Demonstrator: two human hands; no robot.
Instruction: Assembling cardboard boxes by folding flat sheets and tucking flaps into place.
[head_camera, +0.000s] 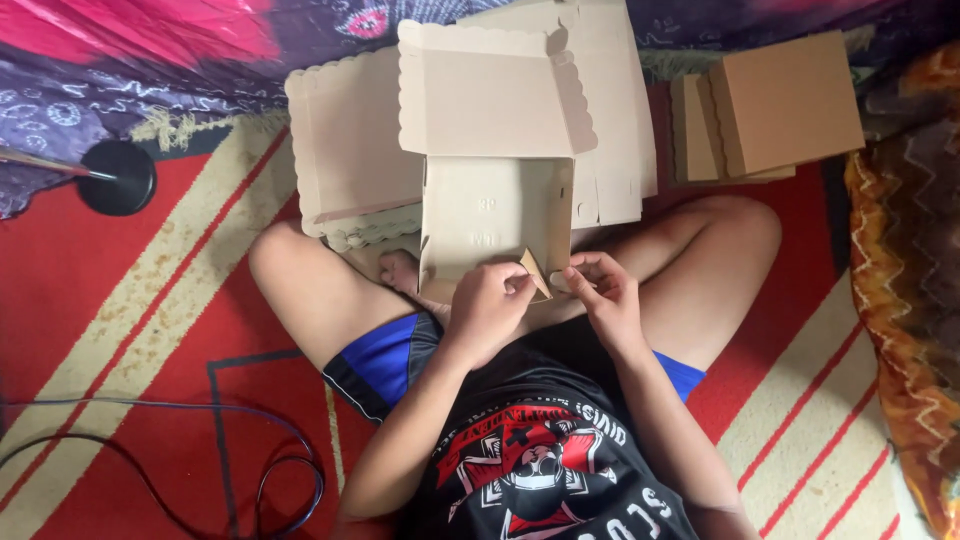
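Observation:
I sit cross-legged on a red striped mat with a flat cardboard box blank lying over my legs, its scalloped lid panel opened away from me. My left hand grips the near edge of the blank and pinches a small triangular flap. My right hand holds the same near edge just to the right of that flap, fingers curled on the cardboard.
More unfolded blanks lie stacked behind the one I hold. A pile of folded square boxes sits at the far right. A black round stand base is at the left, and a dark cable loops on the mat.

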